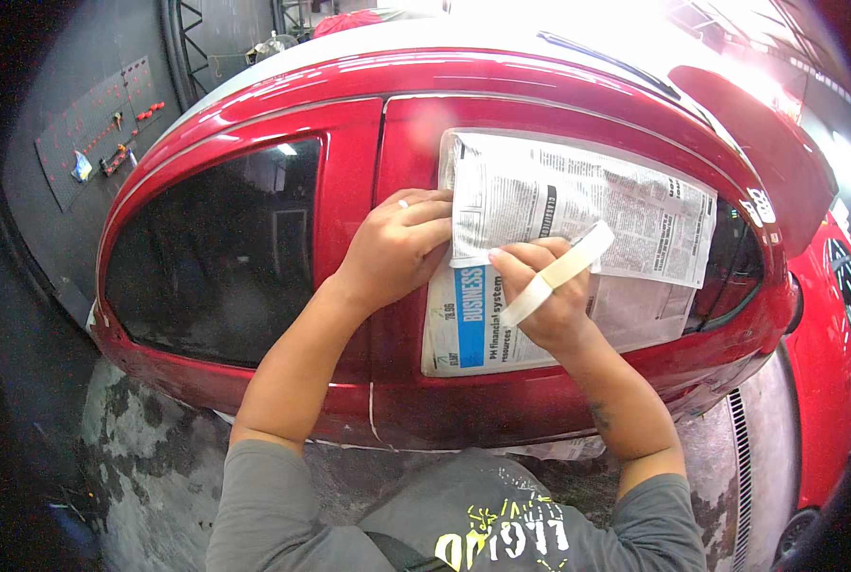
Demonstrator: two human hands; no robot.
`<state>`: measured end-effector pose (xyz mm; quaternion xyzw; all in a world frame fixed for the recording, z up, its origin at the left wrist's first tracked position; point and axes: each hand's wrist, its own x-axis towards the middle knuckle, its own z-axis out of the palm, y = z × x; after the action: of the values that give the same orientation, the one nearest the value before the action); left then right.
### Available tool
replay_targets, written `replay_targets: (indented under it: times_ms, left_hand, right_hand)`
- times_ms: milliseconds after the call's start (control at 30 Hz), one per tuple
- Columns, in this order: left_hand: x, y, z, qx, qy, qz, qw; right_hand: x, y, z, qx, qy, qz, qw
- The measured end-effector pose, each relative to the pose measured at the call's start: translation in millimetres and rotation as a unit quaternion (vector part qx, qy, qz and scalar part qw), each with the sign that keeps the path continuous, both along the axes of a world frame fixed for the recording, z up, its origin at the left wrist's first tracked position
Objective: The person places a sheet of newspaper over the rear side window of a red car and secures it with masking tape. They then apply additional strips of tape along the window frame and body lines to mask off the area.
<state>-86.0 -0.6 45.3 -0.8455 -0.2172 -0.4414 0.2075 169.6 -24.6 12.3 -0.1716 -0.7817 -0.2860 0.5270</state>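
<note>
A red car [349, 172] stands side-on in front of me. Newspaper sheets [625, 210] cover most of its right-hand side window, with strips of masking tape along their edges. My left hand [397, 243] is closed at the left edge of the upper sheet, its fingertips at the paper and partly hidden. Just right of it, my right hand [547, 300] grips a roll of cream masking tape [563, 272], its thumb and fingertips at the lower edge of that sheet. A lower newspaper page with a blue band [470, 319] shows beneath my hands.
The car's dark left window [220, 248] is bare. A pegboard with tools [101, 133] hangs on the dark wall at far left. Another red car [830, 381] stands close at the right, beside a floor drain grate [740, 467]. More newspaper [563, 448] shows low along the car's side.
</note>
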Motion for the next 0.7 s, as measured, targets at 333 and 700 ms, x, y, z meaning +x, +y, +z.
replay_targets:
  times_ms: [333, 700]
  left_hand:
    - [15, -3, 34, -0.377, -0.366, -0.07, 0.848]
    - [28, -5, 42, -0.266, -0.226, 0.056, 0.935]
  right_hand:
    - [-3, -3, -1, 0.028, -0.015, -0.042, 0.999]
    - [-6, -7, -10, -0.058, -0.012, -0.049, 0.997]
